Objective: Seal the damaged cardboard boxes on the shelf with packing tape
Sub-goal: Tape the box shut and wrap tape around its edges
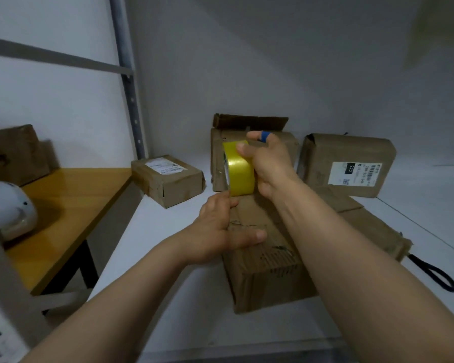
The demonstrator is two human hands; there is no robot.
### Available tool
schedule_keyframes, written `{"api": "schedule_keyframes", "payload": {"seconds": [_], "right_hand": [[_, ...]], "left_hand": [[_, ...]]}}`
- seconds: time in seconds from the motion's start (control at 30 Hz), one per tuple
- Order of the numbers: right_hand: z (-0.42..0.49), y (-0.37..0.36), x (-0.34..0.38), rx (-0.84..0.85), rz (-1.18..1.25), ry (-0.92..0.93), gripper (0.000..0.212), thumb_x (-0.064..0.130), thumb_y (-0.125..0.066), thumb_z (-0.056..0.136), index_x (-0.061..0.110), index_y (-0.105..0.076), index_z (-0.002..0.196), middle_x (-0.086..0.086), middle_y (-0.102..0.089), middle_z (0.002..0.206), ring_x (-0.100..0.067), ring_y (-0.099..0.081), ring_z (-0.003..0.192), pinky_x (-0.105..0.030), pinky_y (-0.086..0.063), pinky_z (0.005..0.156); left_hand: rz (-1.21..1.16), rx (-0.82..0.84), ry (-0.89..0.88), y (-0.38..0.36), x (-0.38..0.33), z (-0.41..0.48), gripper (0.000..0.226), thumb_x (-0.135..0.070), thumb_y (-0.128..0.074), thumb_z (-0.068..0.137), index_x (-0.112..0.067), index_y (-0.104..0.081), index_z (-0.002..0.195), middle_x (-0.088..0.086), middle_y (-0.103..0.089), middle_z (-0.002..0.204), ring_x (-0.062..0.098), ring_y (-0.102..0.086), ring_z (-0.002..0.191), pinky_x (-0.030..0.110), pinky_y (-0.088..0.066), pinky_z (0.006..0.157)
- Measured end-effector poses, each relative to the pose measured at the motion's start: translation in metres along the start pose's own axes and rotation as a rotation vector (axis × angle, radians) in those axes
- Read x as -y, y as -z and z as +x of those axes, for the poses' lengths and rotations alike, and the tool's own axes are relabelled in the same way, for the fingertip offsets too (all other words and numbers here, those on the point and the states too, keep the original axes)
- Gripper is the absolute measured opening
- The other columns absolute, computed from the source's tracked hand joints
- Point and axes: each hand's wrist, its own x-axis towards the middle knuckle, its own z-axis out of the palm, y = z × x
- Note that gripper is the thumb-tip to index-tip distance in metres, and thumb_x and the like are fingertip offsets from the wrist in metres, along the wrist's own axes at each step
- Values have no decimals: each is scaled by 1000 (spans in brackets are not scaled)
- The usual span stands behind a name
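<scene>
A worn brown cardboard box [268, 273] lies lengthwise on the white shelf [168, 297] in front of me, its top torn and scuffed. My right hand [269, 166] grips a yellow roll of packing tape [240, 170] held upright above the box's far end; one finger wears a blue band. My left hand [220, 229] rests on the box top, thumb stretched across it, its fingertips pinching at the tape's lower edge. Whether a free tape end is pulled out is hard to tell.
Other boxes stand behind: an open-flapped one [218, 153], a labelled one [349, 166] at right, a small flat one [168, 179] at left. A black cord loop [435, 273] lies at the right. A wooden table [63, 218] with a white device [8, 208] sits left, beside a shelf post [127, 74].
</scene>
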Motion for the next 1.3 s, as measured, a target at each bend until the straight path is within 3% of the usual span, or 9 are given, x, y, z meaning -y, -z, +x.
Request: {"api": "schedule_keyframes", "payload": {"seconds": [0.13,0.27,0.37,0.53,0.67,0.9,1.03,1.2,1.3], "right_hand": [[-10,10,22,-44,61,61,29,14,-79,85,22,-60,105,-9,-69,109,-28,-70,100,-49,-60,86],[-28,18,45,1,42,64,31,11,-80,84,18,-59,106,-7,-69,102,-21,-71,87,-33,-59,61],[-42,24,64,-1,81,66,27,11,-80,84,13,-60,102,-5,-68,88,-15,-70,71,-26,-54,53],[-73,38,73,33,39,-4,25,14,-80,84,16,-62,101,-5,-69,91,-15,-70,73,-26,-55,52],[-99,51,71,61,65,-50,21,13,-76,87,16,-63,103,-1,-68,85,-14,-67,74,-25,-54,53],[-136,73,73,69,98,-89,15,14,-72,88,20,-63,100,7,-69,69,-13,-67,73,-36,-55,76],[-150,80,75,125,130,-108,20,9,-67,90,18,-62,107,0,-68,77,-15,-65,73,-32,-55,66],[-169,79,69,185,152,-146,25,0,-62,91,16,-61,109,1,-70,71,-12,-70,62,-27,-55,49],[-177,80,67,181,180,-153,27,-1,-62,90,16,-62,110,-3,-70,80,-13,-71,63,-27,-56,50]], "left_hand": [[64,52,73,5,-5,-1,119,-89,-62,53,-33,-26,152,-16,-25,146,10,-23,138,35,-27,118],[82,35,77,6,-5,-1,121,-97,-61,50,-35,-34,151,-15,-28,146,13,-25,141,43,-31,119],[88,56,111,6,-4,0,126,-95,-60,51,-32,-27,155,-13,-25,151,15,-24,144,44,-30,120],[95,34,108,5,-8,-5,128,-93,-55,52,-27,-23,156,-8,-24,155,15,-26,145,42,-29,121],[130,5,112,2,-4,-1,120,-100,-51,52,-31,-38,149,-10,-34,146,16,-35,138,44,-35,117],[-50,111,141,6,-1,1,122,-89,-71,53,-26,-33,150,-8,-33,153,17,-34,144,44,-32,119],[-177,319,162,17,-8,-6,119,-54,-81,61,-28,-18,159,-26,-15,155,4,-19,142,27,-24,114],[-182,213,144,18,-16,-11,120,-56,-81,48,-25,-25,149,5,-36,150,21,-42,137,45,-40,116],[-142,273,66,19,-16,-10,121,-56,-78,61,-48,-5,158,-6,-13,164,24,-18,152,50,-24,123]]}}
